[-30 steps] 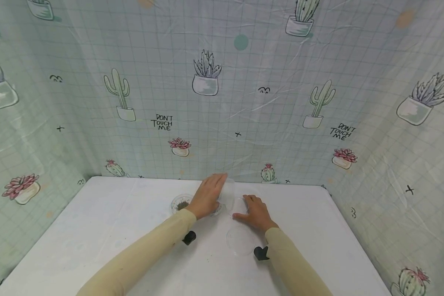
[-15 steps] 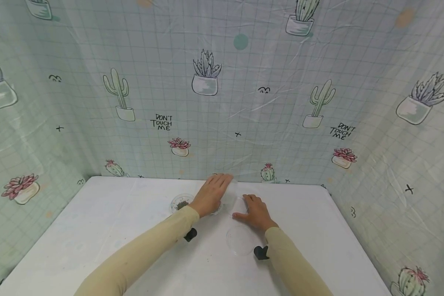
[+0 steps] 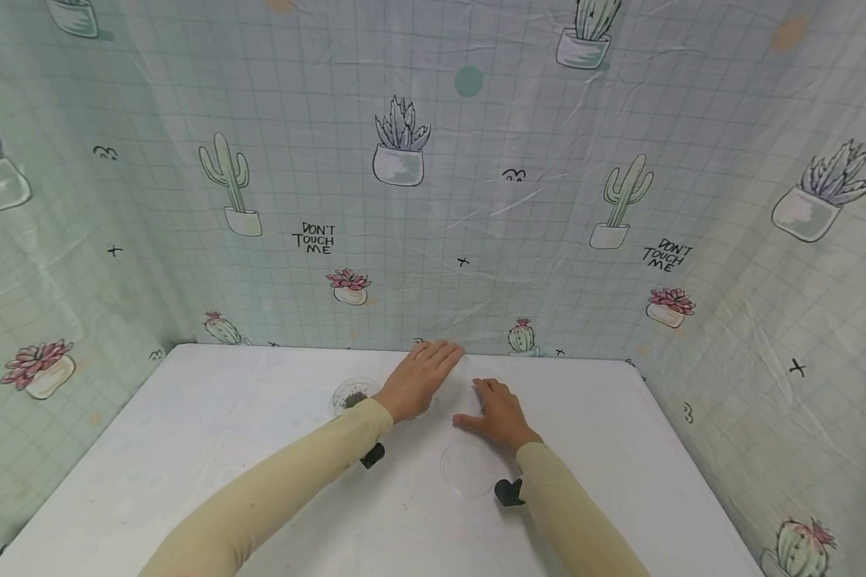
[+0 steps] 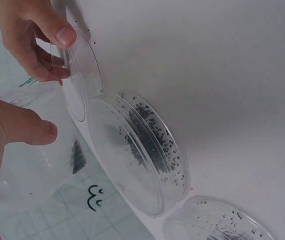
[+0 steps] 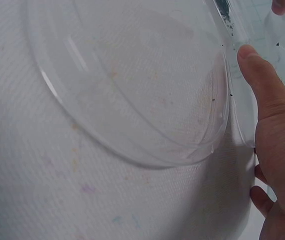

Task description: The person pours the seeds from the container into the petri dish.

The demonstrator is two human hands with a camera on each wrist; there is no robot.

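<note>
My left hand [image 3: 420, 380] holds a translucent plastic container [image 4: 20, 167], its exact shape hard to see, tilted toward my right hand. A clump of dark grains [image 4: 77, 157] shows inside it in the left wrist view. My right hand [image 3: 503, 415] grips the rim of a clear petri dish [image 4: 90, 65] between thumb and fingers. Beside that dish stands another petri dish [image 4: 137, 155] with dark grains, mostly hidden by my left hand in the head view. Farther left sits one more petri dish [image 3: 354, 394] holding a small dark heap.
A clear round dish or lid [image 3: 469, 469] lies in front of my right hand. Fine dark specks dot the white table [image 3: 274, 513]. A cactus-print curtain [image 3: 433, 264] hangs behind the table and along both sides.
My left hand has shifted a little to the right and tilted over further with the translucent container. My right hand stays in place on the petri dish.
</note>
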